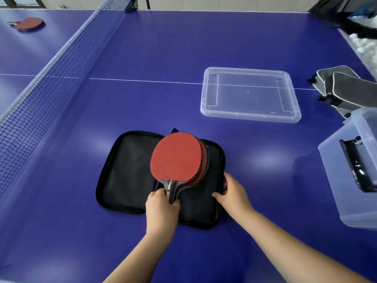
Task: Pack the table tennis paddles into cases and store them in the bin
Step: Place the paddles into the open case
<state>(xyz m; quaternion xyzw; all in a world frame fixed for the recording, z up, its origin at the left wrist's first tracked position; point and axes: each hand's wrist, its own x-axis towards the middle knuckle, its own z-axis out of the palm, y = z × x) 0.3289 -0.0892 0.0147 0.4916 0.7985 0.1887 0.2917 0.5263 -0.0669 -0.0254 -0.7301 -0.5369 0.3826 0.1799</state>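
Observation:
A black zip case [126, 172] lies opened flat on the blue table. Two red paddles [176, 157] are stacked over its right half, blades pointing away from me. My left hand [162, 207] grips their handles at the near side. My right hand [231, 193] holds the case's right edge, fingers curled over the rim. The clear plastic bin [346, 170] stands at the right edge of the view, and its clear lid [251, 116] lies flat on the table beyond the case.
More red paddles [28, 23] lie at the far left beyond the net [61, 64]. Grey cases [344, 88] are piled at the far right, behind the bin. A container of white balls [365, 45] sits at the far right corner.

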